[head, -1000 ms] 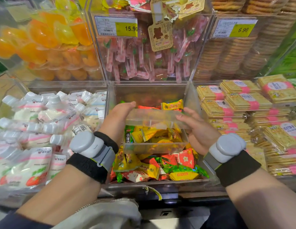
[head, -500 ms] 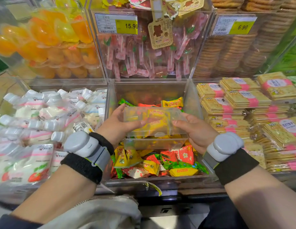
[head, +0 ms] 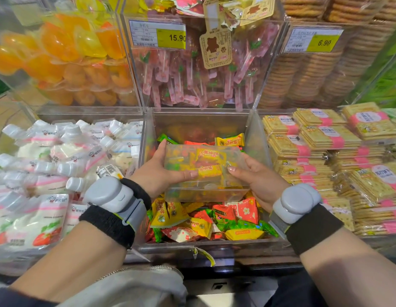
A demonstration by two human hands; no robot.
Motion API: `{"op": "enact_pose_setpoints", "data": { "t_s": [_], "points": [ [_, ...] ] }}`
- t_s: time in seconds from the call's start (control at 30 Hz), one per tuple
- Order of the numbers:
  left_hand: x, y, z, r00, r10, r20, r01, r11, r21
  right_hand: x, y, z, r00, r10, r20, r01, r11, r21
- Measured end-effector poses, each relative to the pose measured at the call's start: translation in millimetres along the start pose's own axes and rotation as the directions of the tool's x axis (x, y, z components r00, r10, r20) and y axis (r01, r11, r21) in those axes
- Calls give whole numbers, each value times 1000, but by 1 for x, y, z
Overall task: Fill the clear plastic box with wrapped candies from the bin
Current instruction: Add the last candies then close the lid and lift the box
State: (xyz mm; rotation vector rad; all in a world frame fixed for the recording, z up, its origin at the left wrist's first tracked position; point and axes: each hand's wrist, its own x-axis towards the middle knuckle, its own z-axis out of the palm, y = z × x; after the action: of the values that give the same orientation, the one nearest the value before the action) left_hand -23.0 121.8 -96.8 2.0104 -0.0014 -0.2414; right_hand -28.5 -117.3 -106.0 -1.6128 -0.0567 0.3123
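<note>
Holding the clear plastic box [head: 205, 173] between both hands, you have it just above the candy bin [head: 257, 138], its long axis running left to right across your body. Your left hand [head: 158, 173] clasps the left end, thumb laid along the near wall; your right hand [head: 257, 180] clasps the right end the same way. Both grips are closed on the box, and neither hand is free. Yellow wrapped candies [head: 211, 157] show inside or through it; which, you cannot tell for certain. The loose candies [head: 203, 220] lie directly beneath and toward you from the box. Any scoop or pick, as I judge it, goes downward and nearer, with each hand about equally close.
</note>
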Motion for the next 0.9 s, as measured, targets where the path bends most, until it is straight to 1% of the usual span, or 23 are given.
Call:
{"op": "enact_pose_setpoints", "data": {
  "t_s": [0.1,0.2,0.37,0.53,0.6,0.7,0.8,0.9],
  "points": [
    [-2,1,2,1000,-2,-18,2,1000,-1,-1,-1,3,1000,-8,-18,7,998,-59],
    [-4,3,2,1000,0,-22,0,1000,11,-3,-1,3,1000,-11,-15,10,999,-47],
    [-3,3,0,1000,3,-31,0,995,101,-2,2,2,999,-36,22,37,995,-90],
    [-1,4,1,999,19,-34,-15,993,116,2,5,0,999,-49,20,50,994,-97],
    [0,1,3,998,31,-47,-26,996,87,6,6,1,999,-50,4,50,995,-90],
    [0,-4,8,994,57,-98,-60,998,-29,9,10,2,998,-54,-36,51,996,-79],
    [1,-5,15,978,110,-175,-119,992,-39,11,13,3,991,-86,-100,74,990,-123],
    [4,-7,18,970,108,-219,-133,986,-102,13,14,4,990,-100,-104,82,984,-160]
  ]
}}
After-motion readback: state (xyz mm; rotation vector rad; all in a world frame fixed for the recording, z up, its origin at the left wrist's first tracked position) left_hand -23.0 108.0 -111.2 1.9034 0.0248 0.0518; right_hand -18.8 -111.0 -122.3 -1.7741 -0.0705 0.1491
